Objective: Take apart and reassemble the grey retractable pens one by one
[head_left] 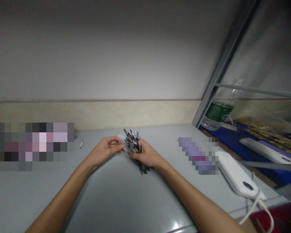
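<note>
A bunch of dark pens (133, 142) with clear barrels is gathered in my right hand (146, 152), whose fingers wrap round it. The clicker ends point up and away from me, and the other ends stick out below the hand. My left hand (111, 145) is just left of the bunch, thumb and fingertips pinched on one thin pen (126, 151). That pen slants down toward my right thumb. Both hands are over the grey tabletop (106, 194).
On the right lie a white power bank (237, 178) with a cable and a blurred purple item (196, 153). A large water bottle (219, 111) stands behind the metal bed frame (223, 61). Blurred items (38, 142) and a short white cable (81, 143) are on the left.
</note>
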The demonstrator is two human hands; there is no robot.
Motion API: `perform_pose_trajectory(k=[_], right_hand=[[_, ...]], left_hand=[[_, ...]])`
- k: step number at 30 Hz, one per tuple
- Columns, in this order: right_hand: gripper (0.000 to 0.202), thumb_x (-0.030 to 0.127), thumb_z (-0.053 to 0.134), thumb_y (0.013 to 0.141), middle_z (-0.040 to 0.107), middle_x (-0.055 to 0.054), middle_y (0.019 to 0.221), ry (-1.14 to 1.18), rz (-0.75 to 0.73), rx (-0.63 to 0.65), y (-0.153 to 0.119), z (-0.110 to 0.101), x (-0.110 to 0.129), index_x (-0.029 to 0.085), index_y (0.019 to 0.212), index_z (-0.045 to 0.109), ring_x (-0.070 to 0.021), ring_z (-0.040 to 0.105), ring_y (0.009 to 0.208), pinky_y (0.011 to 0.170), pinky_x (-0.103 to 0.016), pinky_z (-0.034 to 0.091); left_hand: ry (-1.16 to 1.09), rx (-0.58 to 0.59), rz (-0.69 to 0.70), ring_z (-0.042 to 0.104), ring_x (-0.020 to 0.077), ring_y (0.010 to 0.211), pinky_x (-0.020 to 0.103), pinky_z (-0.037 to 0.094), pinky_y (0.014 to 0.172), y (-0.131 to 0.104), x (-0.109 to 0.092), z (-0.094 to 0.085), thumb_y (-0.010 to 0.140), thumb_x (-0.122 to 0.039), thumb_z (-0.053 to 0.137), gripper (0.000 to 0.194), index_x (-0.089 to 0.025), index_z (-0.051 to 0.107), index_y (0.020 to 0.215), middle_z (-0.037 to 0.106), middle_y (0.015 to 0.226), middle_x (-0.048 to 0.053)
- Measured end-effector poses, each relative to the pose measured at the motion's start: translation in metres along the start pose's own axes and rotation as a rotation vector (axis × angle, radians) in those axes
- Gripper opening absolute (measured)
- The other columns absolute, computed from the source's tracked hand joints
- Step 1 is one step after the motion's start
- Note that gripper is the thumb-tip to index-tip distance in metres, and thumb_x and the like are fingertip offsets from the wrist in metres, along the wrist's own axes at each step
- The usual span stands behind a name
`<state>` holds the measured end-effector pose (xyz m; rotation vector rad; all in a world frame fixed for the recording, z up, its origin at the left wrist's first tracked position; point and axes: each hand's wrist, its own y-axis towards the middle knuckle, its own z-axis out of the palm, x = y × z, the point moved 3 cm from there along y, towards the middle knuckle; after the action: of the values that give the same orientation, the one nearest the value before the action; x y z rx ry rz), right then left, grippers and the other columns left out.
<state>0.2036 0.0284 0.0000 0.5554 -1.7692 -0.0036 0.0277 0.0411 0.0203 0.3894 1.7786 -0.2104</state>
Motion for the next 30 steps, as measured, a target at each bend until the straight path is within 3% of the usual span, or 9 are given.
perform_pose_trajectory(k=[3,7,12,15,17,19,25,30], right_hand=[[0.039,0.012,0.063,0.065,0.057,0.002,0.086,0.045,-0.035,-0.01,0.0,0.007,0.001,0.019,0.103,0.054,-0.0136,0.052,0.076,0.069,-0.024,0.045],[0.044,0.008,0.057,0.064,0.054,0.004,0.078,0.096,-0.006,-0.086,0.0,0.016,-0.001,0.02,0.105,0.049,-0.0118,0.051,0.067,0.061,-0.022,0.044],[0.049,0.007,0.057,0.061,0.054,0.005,0.078,0.12,-0.01,-0.214,-0.002,0.025,0.002,0.021,0.106,0.044,-0.0109,0.05,0.062,0.055,-0.02,0.042],[0.047,0.009,0.058,0.064,0.058,0.003,0.082,0.114,-0.054,-0.274,-0.003,0.029,0.011,0.022,0.106,0.044,-0.0128,0.055,0.068,0.06,-0.021,0.046],[0.047,0.01,0.058,0.066,0.061,-0.001,0.091,0.1,-0.121,-0.291,-0.002,0.032,0.02,0.021,0.11,0.043,-0.015,0.058,0.078,0.069,-0.025,0.048],[0.051,0.01,0.057,0.068,0.062,-0.004,0.101,0.081,-0.2,-0.292,-0.001,0.036,0.028,0.02,0.115,0.041,-0.0169,0.059,0.088,0.079,-0.028,0.048],[0.065,0.007,0.056,0.068,0.06,-0.008,0.115,0.011,-0.278,-0.268,0.013,0.045,0.028,0.019,0.128,0.035,-0.019,0.059,0.103,0.09,-0.03,0.046],[0.082,0.011,0.062,0.066,0.062,-0.006,0.116,-0.014,-0.272,-0.206,0.026,0.051,0.019,0.021,0.138,0.025,-0.0193,0.061,0.101,0.088,-0.03,0.047]], left_hand=[[-0.146,-0.078,0.005,0.058,0.0112,0.062,0.022,0.044,0.063,0.005,0.008,0.008,0.072,-0.038,0.068,0.026,-0.013,0.061,0.075,0.063,0.066,0.002],[-0.328,-0.21,0.01,0.061,0.0117,0.065,0.025,0.048,0.068,0.007,0.017,0.021,0.067,-0.04,0.072,0.03,-0.015,0.059,0.078,0.065,0.07,0.001],[-0.311,-0.286,0.064,0.062,0.0127,0.073,0.025,0.048,0.074,0.004,0.014,0.033,0.073,-0.042,0.067,0.029,-0.015,0.061,0.083,0.068,0.08,0.002],[-0.281,-0.23,0.125,0.062,0.0168,0.091,0.027,0.046,0.085,0.001,0.004,0.041,0.077,-0.039,0.063,0.032,-0.016,0.062,0.099,0.068,0.096,0.005],[-0.314,-0.157,0.145,0.061,0.0188,0.097,0.029,0.045,0.087,-0.001,-0.002,0.048,0.072,-0.034,0.07,0.042,-0.017,0.058,0.108,0.067,0.103,0.006],[-0.319,-0.161,0.156,0.061,0.0193,0.096,0.029,0.046,0.086,-0.003,-0.007,0.05,0.066,-0.029,0.075,0.049,-0.017,0.055,0.109,0.067,0.103,0.005],[-0.273,-0.334,0.185,0.062,0.0176,0.091,0.028,0.047,0.084,-0.001,-0.01,0.036,0.067,-0.031,0.073,0.043,-0.016,0.057,0.105,0.068,0.098,0.004],[-0.203,-0.355,0.081,0.062,0.0157,0.069,0.025,0.049,0.068,0.001,-0.008,0.016,0.06,-0.033,0.078,0.033,-0.013,0.064,0.081,0.068,0.074,0.001]])
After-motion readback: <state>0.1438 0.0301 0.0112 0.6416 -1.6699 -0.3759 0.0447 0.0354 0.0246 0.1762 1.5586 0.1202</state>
